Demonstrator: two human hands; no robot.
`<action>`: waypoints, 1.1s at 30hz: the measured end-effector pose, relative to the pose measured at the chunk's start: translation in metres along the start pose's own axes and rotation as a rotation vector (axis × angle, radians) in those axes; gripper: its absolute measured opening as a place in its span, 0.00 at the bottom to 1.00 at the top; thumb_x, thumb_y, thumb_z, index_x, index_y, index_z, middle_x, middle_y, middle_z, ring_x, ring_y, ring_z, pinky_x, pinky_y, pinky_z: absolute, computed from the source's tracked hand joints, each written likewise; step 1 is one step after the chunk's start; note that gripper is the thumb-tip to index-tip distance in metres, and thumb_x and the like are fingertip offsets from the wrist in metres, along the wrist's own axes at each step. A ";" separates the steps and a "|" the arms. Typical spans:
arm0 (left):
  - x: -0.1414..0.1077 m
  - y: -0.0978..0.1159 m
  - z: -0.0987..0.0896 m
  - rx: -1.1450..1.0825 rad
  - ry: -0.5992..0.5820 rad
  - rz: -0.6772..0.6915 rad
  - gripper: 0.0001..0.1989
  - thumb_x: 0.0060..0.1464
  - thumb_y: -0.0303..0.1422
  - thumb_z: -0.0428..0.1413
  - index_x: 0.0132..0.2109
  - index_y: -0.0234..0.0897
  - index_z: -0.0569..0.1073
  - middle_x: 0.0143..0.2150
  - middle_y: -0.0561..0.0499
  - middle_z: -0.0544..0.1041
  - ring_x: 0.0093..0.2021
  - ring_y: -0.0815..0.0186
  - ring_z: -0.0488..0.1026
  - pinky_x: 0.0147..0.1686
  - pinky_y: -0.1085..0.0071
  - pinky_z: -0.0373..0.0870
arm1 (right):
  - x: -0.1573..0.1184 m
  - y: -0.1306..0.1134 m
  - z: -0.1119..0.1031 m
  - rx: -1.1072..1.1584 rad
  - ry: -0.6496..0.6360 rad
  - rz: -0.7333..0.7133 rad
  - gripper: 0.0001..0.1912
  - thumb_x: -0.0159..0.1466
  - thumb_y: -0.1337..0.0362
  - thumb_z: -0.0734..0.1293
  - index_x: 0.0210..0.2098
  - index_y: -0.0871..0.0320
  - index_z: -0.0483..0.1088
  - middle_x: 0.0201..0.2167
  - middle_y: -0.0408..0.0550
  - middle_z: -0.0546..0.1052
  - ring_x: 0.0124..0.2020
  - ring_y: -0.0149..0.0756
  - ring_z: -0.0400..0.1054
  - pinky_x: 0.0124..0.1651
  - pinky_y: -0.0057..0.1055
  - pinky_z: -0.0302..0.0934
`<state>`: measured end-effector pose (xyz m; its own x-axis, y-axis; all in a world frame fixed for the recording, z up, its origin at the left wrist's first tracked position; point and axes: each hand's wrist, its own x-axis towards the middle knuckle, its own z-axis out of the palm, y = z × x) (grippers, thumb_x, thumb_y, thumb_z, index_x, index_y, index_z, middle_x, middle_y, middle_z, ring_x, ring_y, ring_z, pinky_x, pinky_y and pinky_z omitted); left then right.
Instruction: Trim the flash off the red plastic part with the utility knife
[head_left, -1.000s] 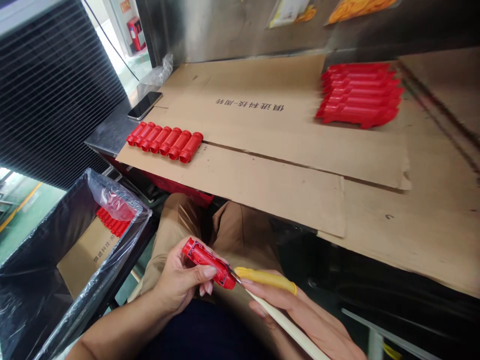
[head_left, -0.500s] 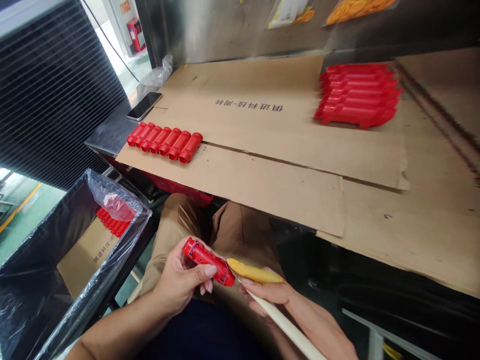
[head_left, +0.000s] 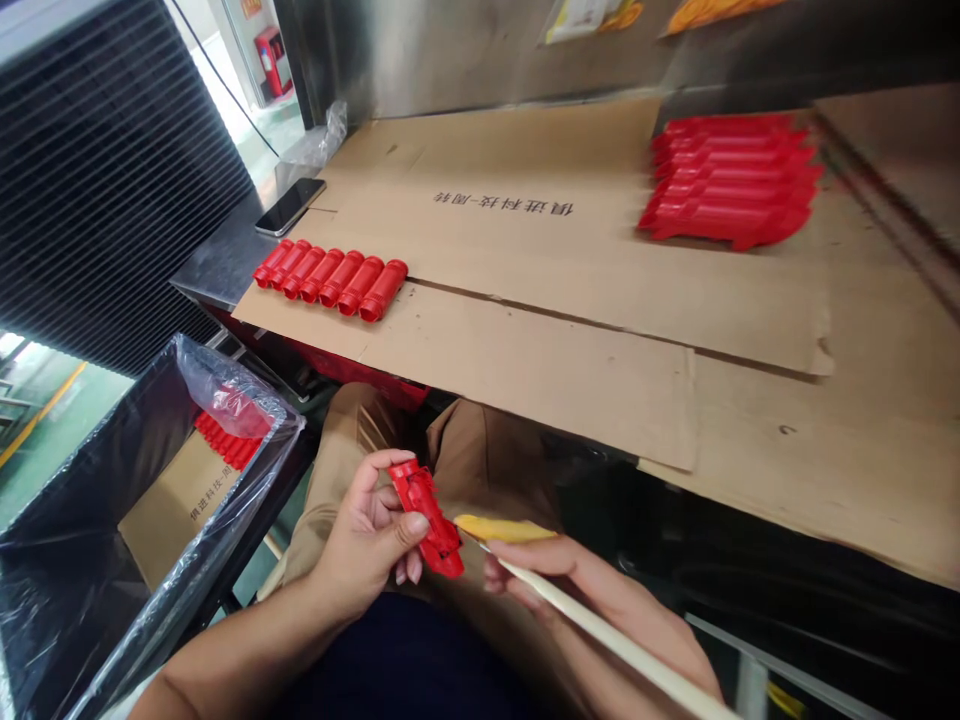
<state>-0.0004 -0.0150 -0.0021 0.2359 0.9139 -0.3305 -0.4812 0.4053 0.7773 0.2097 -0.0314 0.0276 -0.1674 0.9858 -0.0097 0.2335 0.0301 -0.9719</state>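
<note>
My left hand (head_left: 367, 535) is closed around a red plastic tubular part (head_left: 421, 505), with the thumb lying along its side. The part tilts down to the right, and dark edges of cutouts show on its upper face. My right hand (head_left: 570, 590) grips a slim tool with a long pale handle (head_left: 592, 620) and a thin tip, whose exact kind I cannot tell. A yellow finger cover (head_left: 506, 528) sits on the right index finger. That finger and the tool's tip are at the right side of the red part; whether they touch it is unclear.
On the cardboard-covered table (head_left: 525, 330) lies a row of red tubes (head_left: 330, 278). More red parts (head_left: 735, 180) are stacked at the right. A phone (head_left: 291, 207) rests near the left edge. Below left stands a plastic-lined bin (head_left: 67, 530) containing cardboard and red parts.
My left hand has turned the red part to a steeper tilt, showing another side of it. The right hand with the tool stays close to its lower end.
</note>
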 end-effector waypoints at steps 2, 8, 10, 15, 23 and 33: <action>-0.001 0.002 0.001 0.022 -0.019 0.012 0.33 0.54 0.41 0.71 0.60 0.44 0.63 0.33 0.58 0.78 0.16 0.80 0.68 0.15 0.87 0.63 | 0.007 -0.002 0.001 0.151 0.010 0.163 0.11 0.69 0.51 0.71 0.38 0.50 0.81 0.29 0.46 0.83 0.32 0.36 0.80 0.38 0.26 0.76; -0.004 0.005 0.005 0.059 -0.089 0.152 0.29 0.56 0.35 0.70 0.60 0.47 0.68 0.37 0.56 0.79 0.25 0.78 0.71 0.23 0.86 0.70 | 0.020 -0.002 0.009 0.646 0.006 0.325 0.16 0.61 0.48 0.78 0.33 0.55 0.81 0.25 0.46 0.79 0.27 0.31 0.74 0.36 0.25 0.73; -0.005 0.003 0.005 0.080 -0.099 0.198 0.28 0.57 0.34 0.69 0.61 0.48 0.69 0.38 0.55 0.79 0.28 0.77 0.72 0.24 0.86 0.71 | 0.018 -0.004 0.013 0.779 0.041 0.446 0.16 0.58 0.50 0.80 0.35 0.56 0.83 0.27 0.46 0.79 0.28 0.29 0.72 0.35 0.23 0.72; -0.006 0.004 0.006 0.116 -0.088 0.241 0.27 0.57 0.31 0.69 0.60 0.47 0.71 0.39 0.54 0.79 0.31 0.76 0.73 0.28 0.86 0.72 | 0.014 -0.011 0.018 0.934 0.116 0.566 0.17 0.51 0.52 0.84 0.34 0.55 0.84 0.29 0.47 0.80 0.30 0.30 0.74 0.35 0.22 0.74; 0.002 -0.002 -0.006 -0.059 -0.108 0.100 0.27 0.60 0.37 0.67 0.61 0.45 0.64 0.37 0.53 0.82 0.21 0.74 0.76 0.18 0.84 0.70 | 0.019 0.024 0.005 0.006 0.230 -0.086 0.07 0.67 0.56 0.74 0.40 0.51 0.84 0.36 0.50 0.86 0.38 0.40 0.82 0.43 0.31 0.77; 0.003 0.000 -0.001 -0.102 -0.087 0.149 0.23 0.61 0.33 0.66 0.58 0.42 0.65 0.39 0.53 0.82 0.22 0.75 0.78 0.18 0.84 0.73 | 0.001 0.005 0.014 -0.186 0.092 -0.522 0.19 0.67 0.78 0.67 0.55 0.55 0.76 0.43 0.50 0.84 0.47 0.39 0.80 0.50 0.32 0.76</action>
<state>-0.0010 -0.0121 -0.0035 0.2258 0.9600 -0.1654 -0.5977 0.2706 0.7547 0.1974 -0.0327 0.0195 -0.2240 0.8422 0.4905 0.3082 0.5387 -0.7841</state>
